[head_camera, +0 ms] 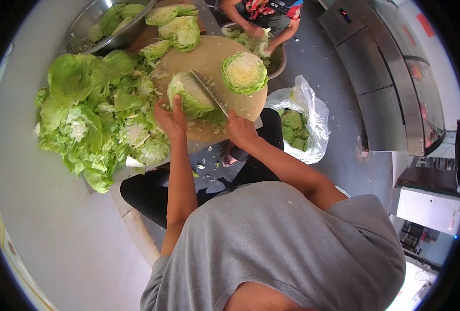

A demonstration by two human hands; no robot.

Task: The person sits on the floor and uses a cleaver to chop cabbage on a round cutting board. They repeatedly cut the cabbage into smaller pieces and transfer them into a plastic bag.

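Observation:
On a round cutting board (222, 50) lies a piece of green cabbage (191, 97), steadied from its left side by my left hand (172, 116), thumb on top. My right hand (242, 130) grips the handle end of a knife (210, 93). Its blade runs along the right side of that piece; whether it touches or cuts in, I cannot tell. A cabbage half (244, 73) rests cut face up at the board's right. Several cut cabbage pieces (179, 29) sit at the far edge. Small shreds are scattered over the board.
Loose outer leaves and cores (97, 112) are heaped left of the board. A steel bowl (86, 27) with cabbage stands behind them. Another person's hands (255, 32) are in a basin (279, 64) of cut cabbage. A plastic bag (317, 124) of cabbages sits on the floor at right.

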